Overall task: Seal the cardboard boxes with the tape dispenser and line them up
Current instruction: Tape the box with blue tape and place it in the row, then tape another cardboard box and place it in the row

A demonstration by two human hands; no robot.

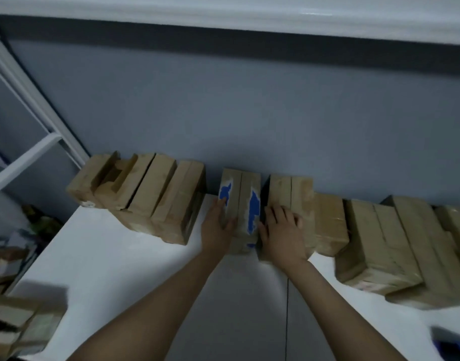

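Left hand (218,226) clasps the brown cardboard box with torn blue patches (245,190) from its left side, thumb on top. Right hand (283,231) rests flat, fingers spread, on the plain brown cardboard box (291,190) just right.

no readable text, boxes (325,220) too blurred
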